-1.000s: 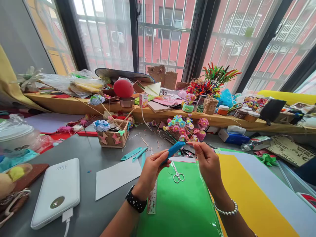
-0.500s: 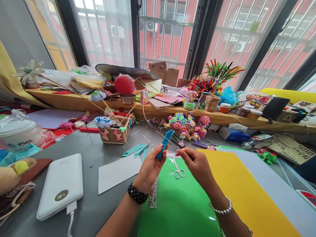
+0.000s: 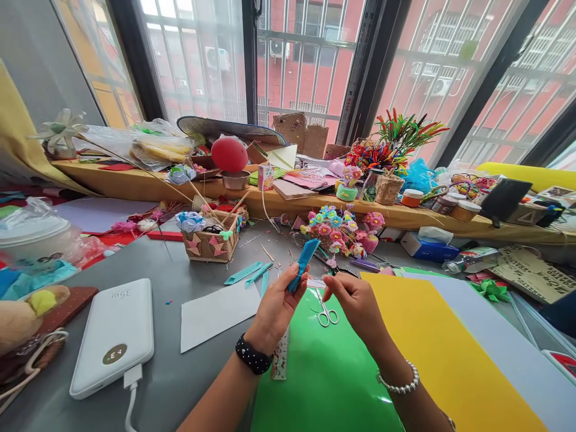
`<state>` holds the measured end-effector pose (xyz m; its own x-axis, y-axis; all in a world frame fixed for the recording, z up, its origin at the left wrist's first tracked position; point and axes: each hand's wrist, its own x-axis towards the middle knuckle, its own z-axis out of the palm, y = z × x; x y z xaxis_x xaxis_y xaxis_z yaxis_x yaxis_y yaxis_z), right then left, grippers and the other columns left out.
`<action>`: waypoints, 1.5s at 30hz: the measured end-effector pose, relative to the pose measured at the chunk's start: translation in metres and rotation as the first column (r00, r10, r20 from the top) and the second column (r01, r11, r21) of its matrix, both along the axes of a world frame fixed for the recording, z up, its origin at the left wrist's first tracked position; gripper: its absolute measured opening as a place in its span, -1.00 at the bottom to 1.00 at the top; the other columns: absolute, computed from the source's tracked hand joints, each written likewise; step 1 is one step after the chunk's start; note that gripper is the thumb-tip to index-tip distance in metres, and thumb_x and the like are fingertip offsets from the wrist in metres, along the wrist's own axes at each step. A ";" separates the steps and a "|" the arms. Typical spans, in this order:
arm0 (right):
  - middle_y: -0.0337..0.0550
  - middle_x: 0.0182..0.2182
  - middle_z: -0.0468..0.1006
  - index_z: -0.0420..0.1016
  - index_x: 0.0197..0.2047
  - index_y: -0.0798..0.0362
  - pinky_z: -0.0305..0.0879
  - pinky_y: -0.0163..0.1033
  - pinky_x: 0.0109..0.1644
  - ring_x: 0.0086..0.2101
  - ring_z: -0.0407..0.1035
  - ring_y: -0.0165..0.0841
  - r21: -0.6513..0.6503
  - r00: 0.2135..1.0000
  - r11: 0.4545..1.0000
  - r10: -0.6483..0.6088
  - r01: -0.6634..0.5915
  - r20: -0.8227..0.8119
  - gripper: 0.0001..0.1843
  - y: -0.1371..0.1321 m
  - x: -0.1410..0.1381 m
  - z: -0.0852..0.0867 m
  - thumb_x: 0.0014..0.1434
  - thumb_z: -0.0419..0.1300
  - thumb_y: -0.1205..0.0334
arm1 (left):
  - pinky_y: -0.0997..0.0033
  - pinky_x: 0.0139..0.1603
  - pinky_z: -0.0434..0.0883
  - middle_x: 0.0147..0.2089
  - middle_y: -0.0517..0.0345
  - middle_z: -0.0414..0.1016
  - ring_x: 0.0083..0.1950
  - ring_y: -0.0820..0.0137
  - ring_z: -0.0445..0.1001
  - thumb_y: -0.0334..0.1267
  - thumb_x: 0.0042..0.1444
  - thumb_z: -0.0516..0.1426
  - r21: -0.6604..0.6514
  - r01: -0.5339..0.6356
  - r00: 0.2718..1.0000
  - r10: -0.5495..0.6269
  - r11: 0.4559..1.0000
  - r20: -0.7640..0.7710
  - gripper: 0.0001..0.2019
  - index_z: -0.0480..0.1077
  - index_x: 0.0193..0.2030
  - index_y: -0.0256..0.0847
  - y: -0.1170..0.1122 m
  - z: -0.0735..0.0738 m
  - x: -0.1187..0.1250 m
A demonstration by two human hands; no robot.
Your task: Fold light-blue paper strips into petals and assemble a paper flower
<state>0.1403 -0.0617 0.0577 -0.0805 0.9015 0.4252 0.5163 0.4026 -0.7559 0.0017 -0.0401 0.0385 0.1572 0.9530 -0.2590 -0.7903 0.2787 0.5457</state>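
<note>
My left hand (image 3: 281, 300) is closed around a folded strip of blue ribbon or paper (image 3: 306, 257), which stands up at a slant from the fingers. To its right, my right hand (image 3: 353, 294) has thumb and forefinger pinched together. A thin thread seems to run between the two hands, too fine to follow all the way. Both hands are above a glossy green mat (image 3: 326, 366). Small scissors (image 3: 327, 315) lie on the mat just below the hands. Part of a printed ruler (image 3: 279, 360) shows beside my left wrist.
Pale blue folded strips (image 3: 243, 273) and a white card (image 3: 218, 318) lie at left. A white power bank (image 3: 114, 336) with a cable is nearer. Behind stand a decorated box (image 3: 211, 246) and crocheted flowers (image 3: 335, 225). Yellow sheet (image 3: 418, 336) lies right.
My right hand has shifted slightly down, still pinched. My left hand keeps the blue strip, which leans a little further right. The view has moved slightly.
</note>
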 end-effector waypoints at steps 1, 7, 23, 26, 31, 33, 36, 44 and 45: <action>-0.29 -0.72 0.22 0.40 -0.69 0.09 0.06 -0.38 -0.52 -0.63 0.13 -0.49 -0.025 0.999 1.000 0.018 -0.019 -0.033 -0.53 0.000 0.000 0.000 0.10 -0.01 0.01 | 0.68 -0.48 0.46 -0.41 0.05 0.50 -0.50 0.58 0.44 -0.45 -0.01 0.10 -0.006 -0.003 1.000 0.003 1.000 -0.002 -0.92 0.42 -0.43 -0.39 0.000 0.000 0.000; -0.31 -0.72 0.18 0.44 -0.62 0.11 0.03 -0.38 -0.56 -0.65 0.08 -0.51 -0.148 0.978 0.985 0.059 -0.090 -0.202 -0.61 0.003 0.000 -0.002 0.03 0.06 0.00 | 0.68 -0.47 0.46 -0.38 0.04 0.51 -0.51 0.58 0.44 -0.46 0.00 0.08 0.001 -0.035 0.998 0.035 0.999 -0.050 -0.90 0.42 -0.43 -0.40 0.000 0.001 0.000; -0.36 -0.70 0.08 0.18 -0.65 0.09 -0.10 -0.38 -0.59 -0.63 -0.04 -0.53 -0.223 0.960 0.975 -0.046 -0.018 -0.278 -0.60 0.008 -0.009 -0.016 -0.03 0.10 -0.03 | 0.64 -0.36 0.41 -0.37 0.12 0.51 -0.45 0.58 0.43 -0.40 -0.07 0.14 0.118 -0.055 0.979 0.077 0.992 -0.191 -0.91 0.47 -0.39 -0.30 -0.004 0.001 0.005; -0.37 -0.70 0.08 0.15 -0.66 0.09 -0.09 -0.39 -0.59 -0.63 -0.04 -0.53 -0.228 0.958 0.973 -0.041 -0.026 -0.284 -0.59 0.008 -0.010 -0.017 -0.03 0.10 -0.04 | 0.62 -0.32 0.40 -0.36 0.12 0.52 -0.44 0.58 0.42 -0.37 -0.12 0.18 0.131 -0.059 0.977 0.085 0.990 -0.197 -0.89 0.48 -0.39 -0.29 -0.005 0.001 0.005; -0.35 -0.71 0.16 0.24 -0.61 0.10 -0.04 -0.39 -0.58 -0.64 0.05 -0.51 -0.236 0.961 0.971 -0.023 -0.044 -0.275 -0.63 0.008 -0.012 -0.019 0.02 0.06 -0.02 | 0.56 -0.28 0.39 -0.44 0.16 0.51 -0.42 0.53 0.43 -0.32 -0.19 0.22 0.157 -0.068 0.967 0.103 0.985 -0.232 -0.82 0.49 -0.36 -0.27 -0.007 0.002 0.007; -0.35 -0.70 0.16 0.26 -0.59 0.10 -0.05 -0.39 -0.58 -0.63 0.03 -0.51 -0.211 0.965 0.977 -0.044 -0.012 -0.258 -0.64 0.008 -0.013 -0.020 0.03 0.05 -0.01 | 0.53 -0.28 0.39 -0.45 0.16 0.51 -0.41 0.51 0.44 -0.31 -0.20 0.23 0.166 -0.083 0.958 0.125 0.983 -0.259 -0.79 0.49 -0.34 -0.27 -0.007 0.001 0.008; -0.33 -0.67 0.17 0.28 -0.55 0.10 -0.04 -0.38 -0.56 -0.61 0.04 -0.50 -0.173 0.967 0.984 -0.070 0.027 -0.247 -0.66 0.008 -0.013 -0.021 0.04 0.04 0.00 | 0.49 -0.27 0.39 -0.44 0.15 0.52 -0.42 0.49 0.45 -0.29 -0.21 0.23 0.204 -0.102 0.937 0.163 0.974 -0.310 -0.76 0.49 -0.32 -0.27 -0.007 0.000 0.009; -0.29 -0.64 0.25 0.28 -0.52 0.10 0.01 -0.38 -0.56 -0.59 0.08 -0.48 -0.158 0.967 0.987 -0.050 0.010 -0.251 -0.68 0.008 -0.016 -0.023 0.03 0.05 0.01 | 0.53 -0.30 0.40 -0.49 0.19 0.51 -0.45 0.52 0.44 -0.28 -0.19 0.22 0.252 -0.102 0.916 0.190 0.962 -0.353 -0.77 0.49 -0.31 -0.25 -0.006 -0.003 0.009; -0.29 -0.64 0.25 0.28 -0.52 0.10 0.01 -0.38 -0.56 -0.59 0.08 -0.48 -0.160 0.966 0.987 -0.050 0.009 -0.253 -0.68 0.008 -0.016 -0.023 0.03 0.05 0.01 | 0.54 -0.31 0.40 -0.49 0.19 0.51 -0.45 0.53 0.44 -0.28 -0.19 0.22 0.254 -0.101 0.914 0.191 0.962 -0.358 -0.77 0.49 -0.31 -0.25 -0.006 -0.003 0.009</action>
